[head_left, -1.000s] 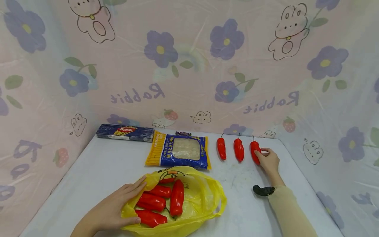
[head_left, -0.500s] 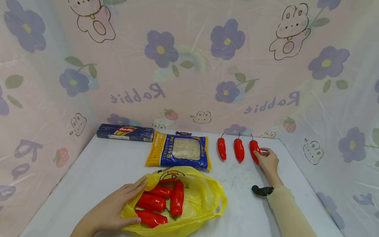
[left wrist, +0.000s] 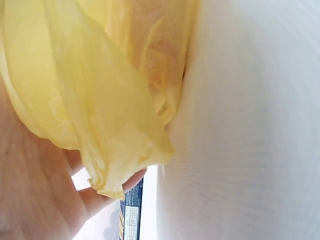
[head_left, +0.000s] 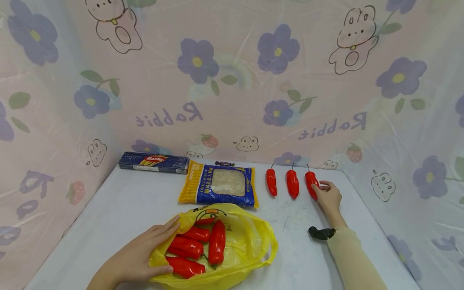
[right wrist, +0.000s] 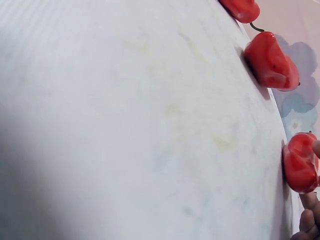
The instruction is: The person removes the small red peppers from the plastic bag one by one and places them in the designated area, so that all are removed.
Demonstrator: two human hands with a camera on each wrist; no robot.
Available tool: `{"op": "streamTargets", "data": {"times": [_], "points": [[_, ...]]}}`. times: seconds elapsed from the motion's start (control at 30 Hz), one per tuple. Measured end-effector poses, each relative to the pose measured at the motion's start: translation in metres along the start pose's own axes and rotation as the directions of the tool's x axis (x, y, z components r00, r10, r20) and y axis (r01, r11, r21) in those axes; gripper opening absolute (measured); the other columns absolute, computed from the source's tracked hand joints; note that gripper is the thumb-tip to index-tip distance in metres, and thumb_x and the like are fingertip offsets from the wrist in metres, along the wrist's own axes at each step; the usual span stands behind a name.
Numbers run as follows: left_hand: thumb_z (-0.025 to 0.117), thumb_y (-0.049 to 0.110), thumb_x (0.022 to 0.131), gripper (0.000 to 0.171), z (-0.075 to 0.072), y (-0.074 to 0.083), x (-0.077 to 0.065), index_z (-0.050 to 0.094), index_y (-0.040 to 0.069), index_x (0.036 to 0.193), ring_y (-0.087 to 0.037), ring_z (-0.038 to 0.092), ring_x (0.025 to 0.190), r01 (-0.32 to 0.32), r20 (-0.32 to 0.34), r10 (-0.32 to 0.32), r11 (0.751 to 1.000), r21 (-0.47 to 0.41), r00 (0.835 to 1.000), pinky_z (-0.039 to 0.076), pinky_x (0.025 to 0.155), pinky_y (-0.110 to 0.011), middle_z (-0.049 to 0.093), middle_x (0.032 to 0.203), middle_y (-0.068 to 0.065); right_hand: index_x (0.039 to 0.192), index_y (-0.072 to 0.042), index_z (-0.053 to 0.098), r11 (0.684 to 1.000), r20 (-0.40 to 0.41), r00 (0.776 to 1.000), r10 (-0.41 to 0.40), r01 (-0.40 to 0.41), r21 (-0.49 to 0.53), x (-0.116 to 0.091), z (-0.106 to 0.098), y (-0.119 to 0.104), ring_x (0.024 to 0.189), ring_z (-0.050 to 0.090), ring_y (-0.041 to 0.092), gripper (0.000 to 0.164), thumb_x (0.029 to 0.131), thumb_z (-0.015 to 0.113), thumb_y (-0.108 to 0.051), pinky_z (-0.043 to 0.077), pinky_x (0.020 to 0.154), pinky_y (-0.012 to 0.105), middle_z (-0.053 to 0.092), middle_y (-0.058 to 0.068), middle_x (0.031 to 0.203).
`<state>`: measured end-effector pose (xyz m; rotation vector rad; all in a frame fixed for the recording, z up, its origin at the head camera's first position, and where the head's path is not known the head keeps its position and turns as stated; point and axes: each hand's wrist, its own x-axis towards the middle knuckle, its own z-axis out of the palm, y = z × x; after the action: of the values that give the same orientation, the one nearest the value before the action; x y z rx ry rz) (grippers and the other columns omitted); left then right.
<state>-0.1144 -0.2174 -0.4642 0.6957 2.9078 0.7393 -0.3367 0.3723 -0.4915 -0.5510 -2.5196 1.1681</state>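
My right hand (head_left: pixel 329 197) pinches a red chili pepper (head_left: pixel 311 182) that lies on the white table, its thin stem pointing to the back wall. To its left lie two more chili peppers, a middle one (head_left: pixel 292 183) and a far-left one (head_left: pixel 271 182), all lined up alike. In the right wrist view the held pepper (right wrist: pixel 300 162) is at the right edge, fingertips beside it. My left hand (head_left: pixel 139 253) rests spread along the left side of a yellow plastic bag (head_left: pixel 250 237), thumb and fingers apart. Several red peppers (head_left: pixel 216 243) lie inside the bag's wide mouth.
Behind the bag lies a blue and yellow pasta packet (head_left: pixel 219 183), with a small wrapped candy (head_left: pixel 224 163) past it. A dark blue Barilla pasta box (head_left: pixel 154 162) lies at the back left. A patterned curtain (head_left: pixel 232 92) encloses the table's back and sides.
My right hand has shifted the pepper slightly to the left, nearer the middle pepper. The left hand and bag have not moved.
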Motion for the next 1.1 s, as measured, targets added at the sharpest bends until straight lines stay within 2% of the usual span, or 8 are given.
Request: {"op": "streamTargets", "data": {"times": [0.13,0.27,0.37,0.5,0.6,0.77,0.9,1.1], "points": [[0.067,0.078,0.083,0.097,-0.001,0.001,0.001,0.049,0.023,0.161,-0.023,0.056,0.136,-0.003,-0.002,0.003,1.0,0.008,1.0,0.062,0.094,-0.052,0.038,0.171,0.007,0.144,0.001,0.057,1.0,-0.004,1.0,0.0,0.0,0.022,-0.004,-0.006,-0.003,0.104,0.062,0.035,0.055,0.103,0.065,-0.035,0.044,0.057,0.01,0.064,0.028,0.13],[0.067,0.078,0.083,0.098,-0.002,0.002,0.001,0.049,0.023,0.161,-0.024,0.055,0.136,0.003,0.004,-0.003,1.0,0.002,1.0,0.062,0.095,-0.053,0.038,0.171,0.006,0.148,-0.003,0.055,0.999,-0.02,1.0,-0.023,0.024,0.043,-0.011,-0.016,-0.012,0.109,0.058,0.033,0.057,0.104,0.065,-0.039,0.043,0.064,0.011,0.064,0.025,0.135],[0.067,0.078,0.082,0.098,-0.003,0.002,0.001,0.048,0.024,0.162,-0.024,0.055,0.136,0.011,0.011,-0.011,1.0,-0.006,1.0,0.062,0.094,-0.053,0.037,0.171,0.006,0.145,-0.005,0.058,0.995,-0.054,0.995,-0.085,0.088,0.054,-0.02,-0.022,-0.022,0.102,0.055,0.026,0.056,0.103,0.067,-0.04,0.041,0.067,0.015,0.067,0.024,0.133],[0.067,0.079,0.082,0.098,-0.003,0.001,0.001,0.047,0.026,0.162,-0.025,0.055,0.137,0.02,0.015,-0.02,1.0,-0.01,1.0,0.061,0.094,-0.055,0.036,0.172,0.007,0.142,-0.004,0.062,0.979,-0.063,0.981,-0.184,0.189,0.079,-0.038,-0.026,-0.04,0.093,0.05,0.018,0.053,0.101,0.07,-0.037,0.04,0.063,0.016,0.07,0.023,0.126],[0.067,0.079,0.082,0.098,-0.002,0.001,0.001,0.047,0.026,0.162,-0.025,0.054,0.138,0.024,0.015,-0.024,1.0,-0.012,1.0,0.061,0.095,-0.055,0.035,0.172,0.008,0.141,-0.004,0.062,0.965,-0.037,0.971,-0.238,0.24,0.109,-0.055,-0.025,-0.053,0.097,0.05,0.017,0.052,0.101,0.072,-0.035,0.042,0.061,0.013,0.07,0.022,0.123],[0.068,0.079,0.082,0.099,-0.002,0.001,0.001,0.047,0.025,0.162,-0.025,0.053,0.139,0.032,0.019,-0.031,0.999,-0.021,0.999,0.061,0.096,-0.056,0.034,0.173,0.009,0.139,-0.004,0.063,0.941,0.017,0.953,-0.304,0.297,0.164,-0.083,-0.018,-0.073,0.104,0.055,0.022,0.048,0.1,0.075,-0.03,0.044,0.074,0.012,0.071,0.02,0.123],[0.068,0.079,0.081,0.099,-0.003,0.001,0.002,0.047,0.026,0.162,-0.025,0.053,0.139,0.046,0.028,-0.045,0.999,-0.027,0.999,0.061,0.095,-0.054,0.034,0.172,0.009,0.137,-0.005,0.065,0.919,0.039,0.926,-0.375,0.367,0.143,-0.103,-0.009,-0.088,0.101,0.055,0.023,0.046,0.098,0.078,-0.027,0.043,0.076,0.012,0.073,0.017,0.12],[0.069,0.077,0.082,0.099,-0.002,0.001,0.001,0.046,0.025,0.162,-0.025,0.053,0.139,0.041,0.026,-0.04,0.998,-0.037,0.999,0.062,0.095,-0.053,0.035,0.172,0.008,0.132,-0.007,0.068,0.867,0.067,0.87,-0.488,0.474,0.155,-0.126,-0.001,-0.109,0.098,0.058,0.025,0.045,0.094,0.082,-0.025,0.046,0.074,0.014,0.075,0.014,0.116]]}}
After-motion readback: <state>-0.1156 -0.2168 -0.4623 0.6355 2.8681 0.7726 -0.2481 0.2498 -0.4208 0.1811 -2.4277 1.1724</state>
